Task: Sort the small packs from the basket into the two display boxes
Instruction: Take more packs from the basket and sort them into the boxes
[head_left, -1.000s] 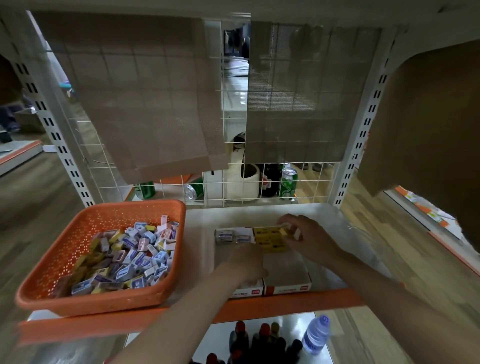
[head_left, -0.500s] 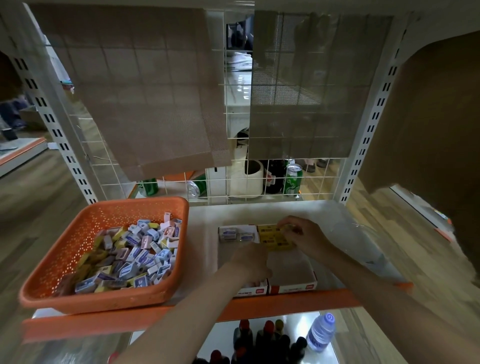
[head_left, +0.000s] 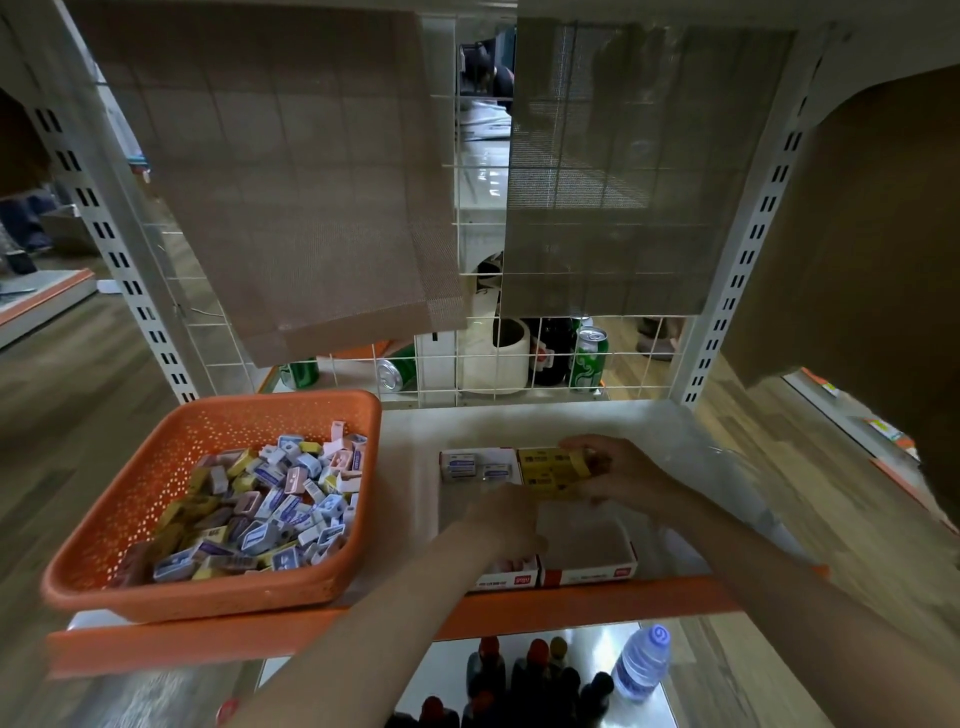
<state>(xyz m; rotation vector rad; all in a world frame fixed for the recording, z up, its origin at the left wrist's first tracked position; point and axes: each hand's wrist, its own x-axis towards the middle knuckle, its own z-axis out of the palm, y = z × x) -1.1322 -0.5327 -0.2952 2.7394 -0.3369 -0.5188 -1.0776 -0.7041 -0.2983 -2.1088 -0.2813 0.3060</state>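
An orange basket (head_left: 156, 499) on the left of the shelf holds several small blue-white, yellow and pink packs (head_left: 280, 509). Two display boxes stand side by side at the shelf's front. The left box (head_left: 511, 579) has blue-white packs (head_left: 475, 464) at its far end. The right box (head_left: 592, 569) has yellow packs (head_left: 545, 467) at its far end. My right hand (head_left: 618, 475) pinches a tilted yellow pack (head_left: 575, 461) at that yellow row. My left hand (head_left: 501, 522) hovers over the left box with its fingers curled under; what they hold is hidden.
A wire grid with hanging mesh mats backs the shelf, with green cans (head_left: 588, 358) and a white container (head_left: 496, 358) behind it. An orange rail (head_left: 571, 605) edges the front. Dark bottles and a water bottle (head_left: 641, 662) stand on the lower level.
My right hand has drawn a little nearer along the yellow row with the yellow pack. My left hand stays over the left box.
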